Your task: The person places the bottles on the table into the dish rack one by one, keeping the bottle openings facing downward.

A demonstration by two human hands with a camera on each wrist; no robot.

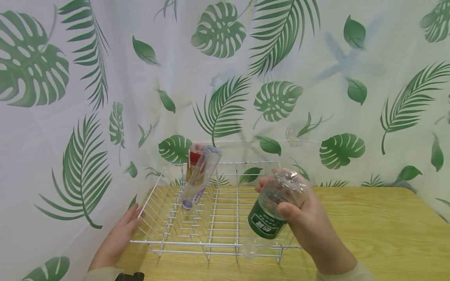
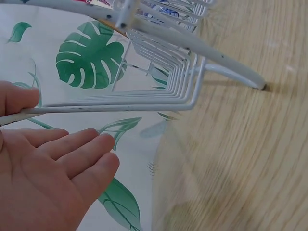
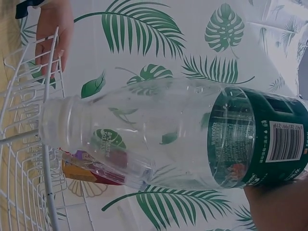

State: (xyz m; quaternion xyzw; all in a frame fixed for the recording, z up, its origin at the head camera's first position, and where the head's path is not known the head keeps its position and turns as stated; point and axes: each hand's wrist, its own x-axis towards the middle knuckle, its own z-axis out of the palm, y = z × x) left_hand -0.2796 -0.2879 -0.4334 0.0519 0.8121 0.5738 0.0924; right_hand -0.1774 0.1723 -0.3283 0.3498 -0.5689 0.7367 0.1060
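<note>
My right hand point(image 1: 299, 218) grips a clear plastic bottle point(image 1: 281, 187) with a green label around its lower body. Its base is up and its neck points down, overlapping the front rail of a white wire rack point(image 1: 211, 245) in the head view. Seen from the right wrist, the bottle's neck point(image 3: 62, 125) is right at the rack's rim. My left hand point(image 1: 121, 230) is at the rack's left side; in the left wrist view the thumb point(image 2: 19, 98) lies over a rim wire and the fingers point(image 2: 91, 163) extend straight below it.
Inside the rack, toward the back left, a clear bottle with a purple label point(image 1: 205, 171) leans in front of a red and yellow container point(image 1: 194, 160). A wooden table point(image 1: 379, 226) bears the rack. Behind and left hangs a white leaf-print curtain point(image 1: 309, 97).
</note>
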